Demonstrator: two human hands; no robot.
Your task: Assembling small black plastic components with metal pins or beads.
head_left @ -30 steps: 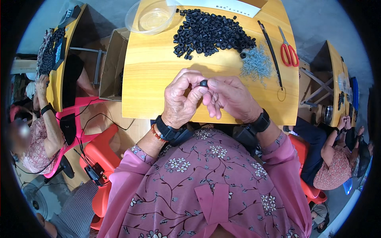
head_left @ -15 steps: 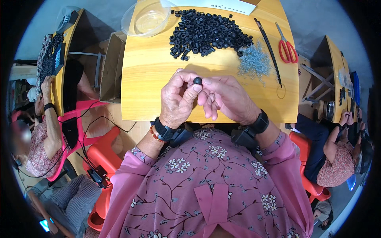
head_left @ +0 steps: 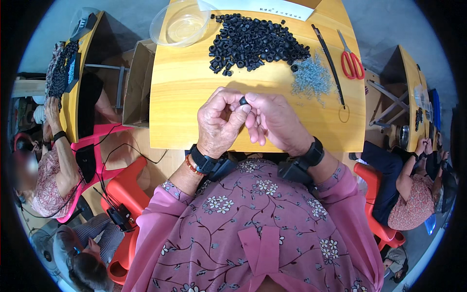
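Observation:
A small, round black rubber piece (head_left: 243,101) is held up over the near part of the table. My left hand (head_left: 217,120) pinches it between thumb and forefinger. From the other side, the thumb and fingertips of my right hand (head_left: 281,120) close in on the same piece; anything tiny between them is hidden. Farther back lies a large heap of similar black rubber pieces (head_left: 253,41). At its right is a scatter of small clear, bluish bits (head_left: 314,78), too fine to make out singly.
A clear plastic bowl (head_left: 187,30) stands at the back left beside a white box (head_left: 272,7). Right of the bits lie a thin black rod (head_left: 329,61) and red-handled scissors (head_left: 351,64). A cardboard box (head_left: 138,87) adjoins the table's left edge. Other people sit at both sides.
My right thumb has moved over the black rubber piece, covering more of it, and the piece looks tilted. At the lower left, a person's head has come into view.

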